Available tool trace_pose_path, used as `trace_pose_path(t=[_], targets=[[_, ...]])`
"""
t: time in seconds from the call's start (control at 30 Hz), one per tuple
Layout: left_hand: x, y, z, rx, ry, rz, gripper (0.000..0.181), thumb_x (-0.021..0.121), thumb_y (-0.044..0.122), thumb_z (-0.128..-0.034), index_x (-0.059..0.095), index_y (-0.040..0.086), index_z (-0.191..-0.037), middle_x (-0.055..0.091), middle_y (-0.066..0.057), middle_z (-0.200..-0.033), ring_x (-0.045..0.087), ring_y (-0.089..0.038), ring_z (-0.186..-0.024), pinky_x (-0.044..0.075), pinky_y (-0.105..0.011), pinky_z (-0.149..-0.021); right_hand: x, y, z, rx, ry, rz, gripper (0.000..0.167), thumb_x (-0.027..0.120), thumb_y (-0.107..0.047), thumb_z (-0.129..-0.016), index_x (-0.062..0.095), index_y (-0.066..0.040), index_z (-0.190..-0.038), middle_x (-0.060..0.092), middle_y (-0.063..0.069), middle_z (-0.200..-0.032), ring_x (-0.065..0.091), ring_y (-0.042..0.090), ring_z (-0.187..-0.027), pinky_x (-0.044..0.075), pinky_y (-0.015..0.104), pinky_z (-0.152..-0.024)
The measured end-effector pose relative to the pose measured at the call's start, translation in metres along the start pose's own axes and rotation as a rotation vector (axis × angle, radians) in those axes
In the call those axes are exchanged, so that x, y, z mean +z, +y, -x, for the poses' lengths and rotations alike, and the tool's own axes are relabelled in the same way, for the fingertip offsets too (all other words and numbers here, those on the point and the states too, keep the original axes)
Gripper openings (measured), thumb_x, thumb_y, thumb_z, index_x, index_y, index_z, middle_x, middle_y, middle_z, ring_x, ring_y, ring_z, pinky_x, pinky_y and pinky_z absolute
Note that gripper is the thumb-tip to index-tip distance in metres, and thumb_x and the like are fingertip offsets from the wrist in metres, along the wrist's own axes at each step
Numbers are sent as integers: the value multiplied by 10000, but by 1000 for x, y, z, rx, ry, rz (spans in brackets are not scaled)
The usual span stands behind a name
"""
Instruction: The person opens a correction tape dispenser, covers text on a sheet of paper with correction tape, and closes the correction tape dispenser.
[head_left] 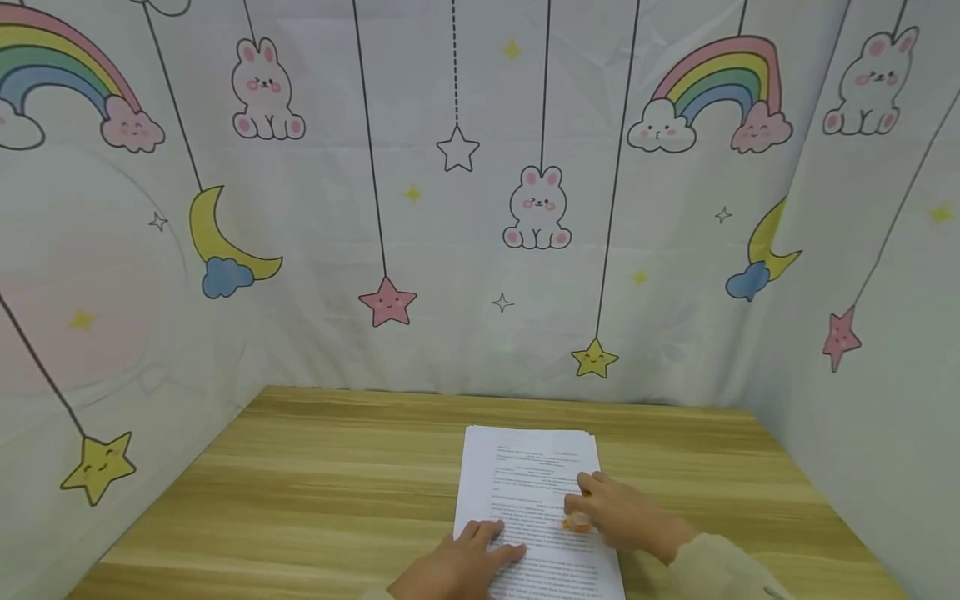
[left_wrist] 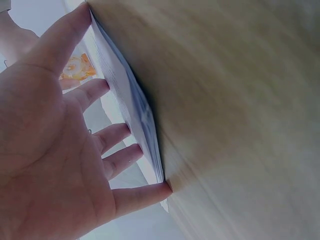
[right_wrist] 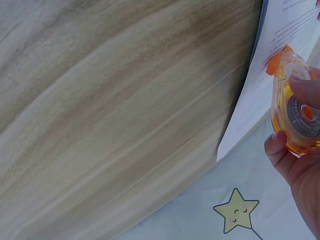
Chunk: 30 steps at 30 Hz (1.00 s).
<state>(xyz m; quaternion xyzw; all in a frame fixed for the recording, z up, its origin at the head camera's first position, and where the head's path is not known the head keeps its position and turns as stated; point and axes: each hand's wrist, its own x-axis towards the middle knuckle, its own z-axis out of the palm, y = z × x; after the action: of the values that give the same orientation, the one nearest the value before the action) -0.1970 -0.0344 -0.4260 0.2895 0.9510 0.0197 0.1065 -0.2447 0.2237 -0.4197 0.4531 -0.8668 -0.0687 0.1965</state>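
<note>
Cartoon-printed curtain (head_left: 465, 217) hangs beyond the paper stack (head_left: 536, 500) on your bench (head_left: 337, 467); your left hand (head_left: 461, 562) rests, fingers spread, along the stack's left side; your right hand (head_left: 626, 512) pinches an orange tape dispenser (right_wrist: 297, 122) above its right half; too little left-hand pressure could let sheets slide; print and dispenser lettering are unreadable.

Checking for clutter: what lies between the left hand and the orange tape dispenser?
Just printed paper, seen in the head view between left hand and dispenser.
</note>
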Motion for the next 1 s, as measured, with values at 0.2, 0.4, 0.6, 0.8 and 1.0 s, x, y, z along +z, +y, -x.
trace_pose_path(t=[0.2, 0.4, 0.6, 0.8, 1.0], targets=[[-1, 1, 0, -12, -10, 17, 655, 674, 588, -702, 464, 430, -1302, 415, 38, -1388, 406, -190, -1245, 448, -453, -936, -1, 3, 5, 2, 2, -8, 119, 648, -221, -815, 569, -238, -902, 426, -48, -787, 354, 64, -645, 363, 174, -574], [0, 1, 1, -14, -11, 22, 651, 657, 612, -707, 461, 433, -1303, 417, 45, -1382, 402, -183, -1249, 444, -455, -940, 1, 6, 10, -12, 48, -11, 117, 662, -263, -813, 576, -244, -891, 396, -66, -757, 298, 38, -641, 309, 150, -568], [-1, 1, 3, -4, 0, 26, 667, 649, 625, -705, 456, 427, -1311, 416, 31, -1387, 398, -191, -1255, 442, -465, -940, 2, 10, 16, -32, 93, -13, 163, 688, -192, -773, 570, -239, -874, 359, -71, -750, 286, 37, -660, 287, 151, -572], [-3, 1, 3, 10, -4, 38, 667, 648, 619, -712, 453, 416, -1317, 414, 20, -1393, 396, -197, -1261, 437, -476, -943, 1, 12, 20, -54, 153, 6, 169, 711, -180, -753, 568, -224, -833, 338, -75, -735, 252, 27, -658, 259, 133, -559], [-3, 1, 4, 4, 0, 39, 665, 657, 613, -709, 458, 417, -1313, 415, 20, -1389, 397, -196, -1257, 434, -474, -948, 0, 14, 26, -30, 153, -18, 164, 703, -231, -763, 555, -226, -832, 346, -85, -742, 270, 17, -673, 270, 134, -564]])
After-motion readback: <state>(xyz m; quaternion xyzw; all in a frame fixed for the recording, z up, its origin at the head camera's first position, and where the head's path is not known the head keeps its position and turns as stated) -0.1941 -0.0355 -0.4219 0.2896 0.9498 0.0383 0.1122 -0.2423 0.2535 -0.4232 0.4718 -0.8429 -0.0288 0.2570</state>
